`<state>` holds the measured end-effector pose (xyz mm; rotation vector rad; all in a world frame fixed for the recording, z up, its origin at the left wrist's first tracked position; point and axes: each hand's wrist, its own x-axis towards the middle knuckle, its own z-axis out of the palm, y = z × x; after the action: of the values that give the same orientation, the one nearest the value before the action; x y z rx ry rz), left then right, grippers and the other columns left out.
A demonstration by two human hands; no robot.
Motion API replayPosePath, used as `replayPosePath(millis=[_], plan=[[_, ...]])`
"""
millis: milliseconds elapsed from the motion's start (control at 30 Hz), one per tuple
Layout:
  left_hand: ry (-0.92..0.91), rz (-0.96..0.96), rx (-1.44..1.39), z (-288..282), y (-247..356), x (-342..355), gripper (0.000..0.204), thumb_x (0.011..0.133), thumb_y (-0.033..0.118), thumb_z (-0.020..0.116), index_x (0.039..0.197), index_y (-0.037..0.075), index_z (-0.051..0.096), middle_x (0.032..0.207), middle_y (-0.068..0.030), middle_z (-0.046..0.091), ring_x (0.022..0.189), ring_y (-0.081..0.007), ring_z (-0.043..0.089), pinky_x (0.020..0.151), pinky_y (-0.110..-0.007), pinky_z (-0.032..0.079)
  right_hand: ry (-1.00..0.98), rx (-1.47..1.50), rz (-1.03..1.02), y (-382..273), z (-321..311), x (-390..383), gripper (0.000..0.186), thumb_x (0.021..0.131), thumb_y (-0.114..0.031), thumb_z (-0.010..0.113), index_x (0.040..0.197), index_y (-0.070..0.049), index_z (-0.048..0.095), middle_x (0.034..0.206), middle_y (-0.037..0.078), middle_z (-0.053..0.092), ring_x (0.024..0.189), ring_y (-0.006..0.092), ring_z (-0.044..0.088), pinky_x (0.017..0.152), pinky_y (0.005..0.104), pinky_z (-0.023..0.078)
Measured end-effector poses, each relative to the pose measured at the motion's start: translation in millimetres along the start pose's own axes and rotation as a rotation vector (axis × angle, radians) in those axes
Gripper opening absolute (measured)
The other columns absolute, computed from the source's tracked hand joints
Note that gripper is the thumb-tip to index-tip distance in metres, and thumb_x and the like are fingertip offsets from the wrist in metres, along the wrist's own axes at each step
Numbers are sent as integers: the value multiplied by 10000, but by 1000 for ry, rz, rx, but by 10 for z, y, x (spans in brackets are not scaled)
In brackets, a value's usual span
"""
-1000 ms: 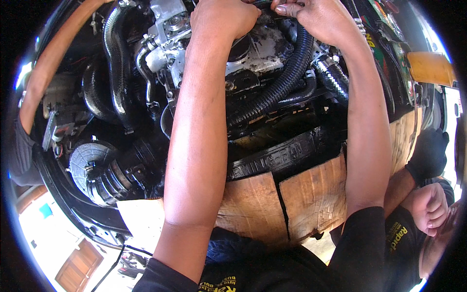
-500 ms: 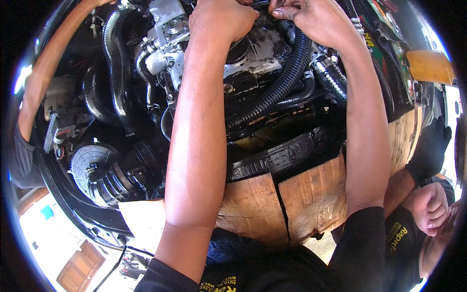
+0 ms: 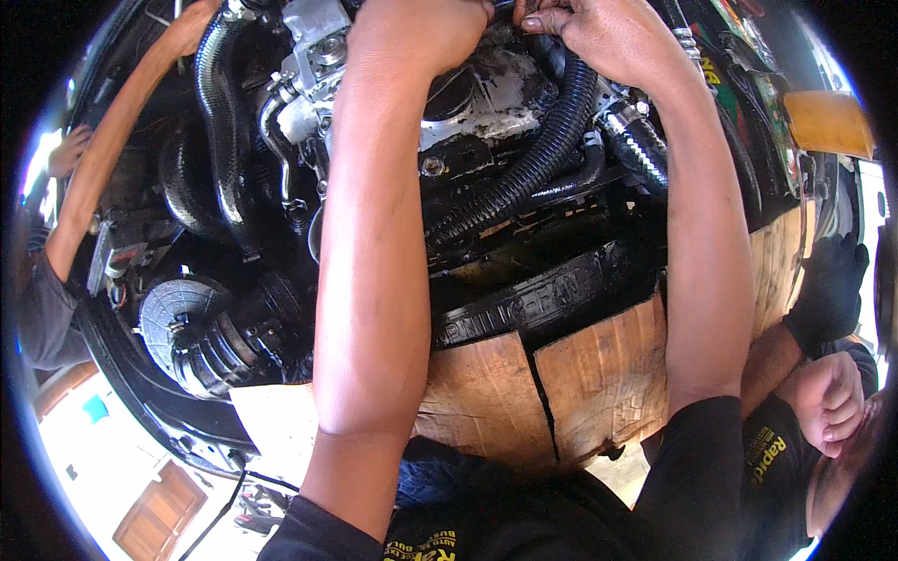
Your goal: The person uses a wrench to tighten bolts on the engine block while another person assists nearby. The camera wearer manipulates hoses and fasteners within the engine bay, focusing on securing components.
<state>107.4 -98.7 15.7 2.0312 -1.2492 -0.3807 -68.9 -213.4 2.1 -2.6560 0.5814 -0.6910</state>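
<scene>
My left hand (image 3: 417, 30) is at the top middle over the oily engine (image 3: 486, 103), its fingers curled, with what they hold hidden. My right hand (image 3: 593, 35) is just right of it, closed in a pinch at the top edge; whatever lies between its fingertips is too small to tell. A black corrugated hose (image 3: 524, 178) runs from beneath my right hand down to the lower left. Left of my left hand sits a metal housing (image 3: 327, 51) with bolts and a small hose.
Co-workers' bare arm (image 3: 122, 131), second hand (image 3: 70, 150), gloved hand (image 3: 823, 290) and bare hand (image 3: 828, 407) are at both sides. Oil-stained cardboard (image 3: 477, 393) covers the front edge. A round black intake housing (image 3: 187, 327) is lower left; an amber panel (image 3: 828, 122) is upper right.
My left hand has shifted slightly left and up; my right hand barely moved. At the left, a co-worker's arm has moved rightward and another hand has come into view behind it.
</scene>
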Motion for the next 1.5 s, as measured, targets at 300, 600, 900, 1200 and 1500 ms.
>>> replayPosePath(millis=[300,600,900,1200,1500], plan=[[144,467,-185,-221,640,-340,276,1019,204,725,1184,-15,762,1048,-194,788,980,-295,762,883,-408,581,-26,-8,131,-143,-60,5,57,875,-28,747,914,8,727,1032,244,749,996,419,725,853,470,575],[156,590,-274,20,499,-124,256,1066,192,677,1064,-54,748,959,-270,749,889,-423,740,793,-458,560,334,-184,-21,119,143,57,144,919,-134,756,916,-5,692,890,256,704,840,436,710,709,497,561],[35,569,-222,-190,324,-61,435,1079,302,707,1364,-27,697,1138,-189,783,1053,-254,747,945,-362,582,75,-34,141,-22,-82,102,203,981,-134,637,893,48,656,798,235,693,772,434,704,696,505,551],[88,556,-468,-176,578,-192,364,1066,271,737,1275,-25,709,1103,-143,783,997,-186,727,869,-311,588,94,316,305,-213,-164,63,142,1015,-47,628,962,54,713,775,143,721,646,200,714,603,387,563],[125,579,-470,-91,600,-192,418,1096,238,686,1401,-44,639,1187,-165,769,1058,-202,744,875,-310,591,-45,265,267,-308,-203,64,143,1009,-66,643,991,65,699,817,178,730,752,243,728,698,422,568]])
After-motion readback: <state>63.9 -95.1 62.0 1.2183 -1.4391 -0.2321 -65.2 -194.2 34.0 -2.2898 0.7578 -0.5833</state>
